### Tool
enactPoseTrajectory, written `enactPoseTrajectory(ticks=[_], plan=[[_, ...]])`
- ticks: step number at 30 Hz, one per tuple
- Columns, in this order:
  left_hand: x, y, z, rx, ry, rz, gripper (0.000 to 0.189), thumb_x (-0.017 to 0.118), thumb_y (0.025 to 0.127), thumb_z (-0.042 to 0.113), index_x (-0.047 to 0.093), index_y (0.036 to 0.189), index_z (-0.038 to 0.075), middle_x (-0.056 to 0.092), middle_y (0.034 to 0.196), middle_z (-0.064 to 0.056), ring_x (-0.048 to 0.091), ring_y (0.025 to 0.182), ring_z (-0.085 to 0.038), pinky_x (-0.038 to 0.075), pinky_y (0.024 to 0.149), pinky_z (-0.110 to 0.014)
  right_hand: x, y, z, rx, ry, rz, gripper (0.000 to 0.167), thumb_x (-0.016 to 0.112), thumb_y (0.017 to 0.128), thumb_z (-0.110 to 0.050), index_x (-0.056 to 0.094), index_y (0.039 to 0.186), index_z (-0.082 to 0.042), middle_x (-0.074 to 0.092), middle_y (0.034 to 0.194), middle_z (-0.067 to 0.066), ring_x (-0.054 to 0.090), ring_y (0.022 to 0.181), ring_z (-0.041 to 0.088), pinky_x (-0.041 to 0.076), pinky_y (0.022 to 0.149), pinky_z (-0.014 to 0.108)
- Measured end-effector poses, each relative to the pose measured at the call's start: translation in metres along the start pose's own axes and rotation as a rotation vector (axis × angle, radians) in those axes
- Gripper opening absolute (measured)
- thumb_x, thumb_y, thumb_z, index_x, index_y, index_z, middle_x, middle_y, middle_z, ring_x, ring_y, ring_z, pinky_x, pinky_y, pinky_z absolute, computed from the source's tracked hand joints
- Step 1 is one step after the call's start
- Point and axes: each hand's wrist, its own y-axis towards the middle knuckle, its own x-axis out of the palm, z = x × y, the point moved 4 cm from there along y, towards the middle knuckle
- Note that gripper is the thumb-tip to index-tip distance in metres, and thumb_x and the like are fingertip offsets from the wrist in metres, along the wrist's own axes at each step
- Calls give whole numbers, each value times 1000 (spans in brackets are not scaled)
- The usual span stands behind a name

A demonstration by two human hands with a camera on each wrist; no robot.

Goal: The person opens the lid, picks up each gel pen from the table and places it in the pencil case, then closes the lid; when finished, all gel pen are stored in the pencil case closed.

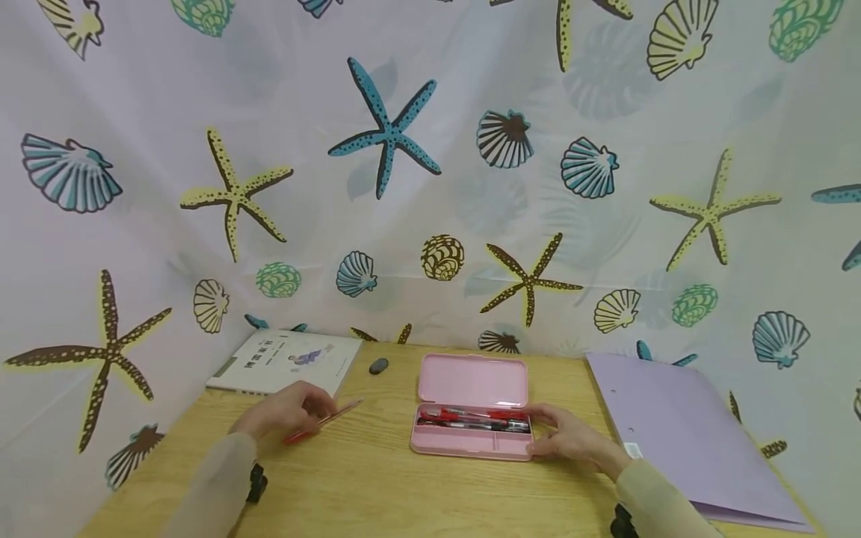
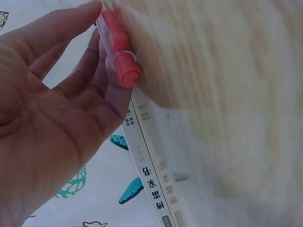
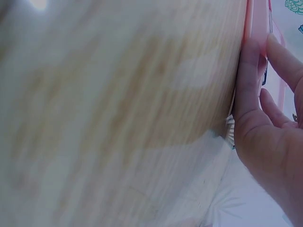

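My left hand (image 1: 296, 411) pinches a slim red pen (image 1: 326, 422) close over the table, left of the middle. In the left wrist view the red end of the pen, with its clip, points back toward the palm. An open pink pencil case (image 1: 474, 379) lies at the middle right, its lid folded back. Several red and black pens (image 1: 471, 424) lie in its long compartment. My right hand (image 1: 568, 436) holds the case's right end, thumb at the front corner and fingers farther back.
A white book (image 1: 282, 362) lies at the back left, behind my left hand. Near it is a small dark grey oval object (image 1: 379, 366). On the right is a large purple folder (image 1: 679, 433). A patterned curtain (image 1: 403, 224) hangs behind the wooden table (image 1: 377, 486).
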Motion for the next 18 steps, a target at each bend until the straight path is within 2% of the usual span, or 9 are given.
enactPoseTrajectory(ticks=[3,7,10,12,18], plan=[[0,-2,1,-18,-13,-27,39,72,74,-5,66,112,-1,67,97,-13,58,87,-23,48,76,-33,-1,0,0,-19,0,-7,71,79,79,-5,47,142,-7,35,152,27,46,128,35,53,88,37],[1,-9,1,-107,-14,-46,44,73,73,-4,63,115,0,63,88,-12,55,77,-20,46,68,-31,0,2,1,-38,16,-20,72,79,79,-3,46,142,-5,33,153,28,47,126,34,55,85,36],[2,-12,0,-175,23,-45,42,76,73,-2,64,113,3,62,82,-9,55,70,-18,45,65,-31,1,2,2,-29,29,-26,71,79,79,-4,47,142,-6,32,153,28,47,125,34,56,82,35],[2,-11,0,-203,65,-32,38,77,72,-1,67,108,5,62,82,-6,56,72,-17,45,66,-31,1,2,2,-29,28,-29,71,79,79,-4,47,142,-6,32,153,27,47,125,33,56,82,34],[8,-2,4,-171,127,-32,12,78,72,4,71,82,8,62,70,2,53,64,-13,43,64,-30,-1,2,3,-54,60,-51,73,77,80,-1,43,144,-3,28,154,31,63,97,24,56,81,35]])
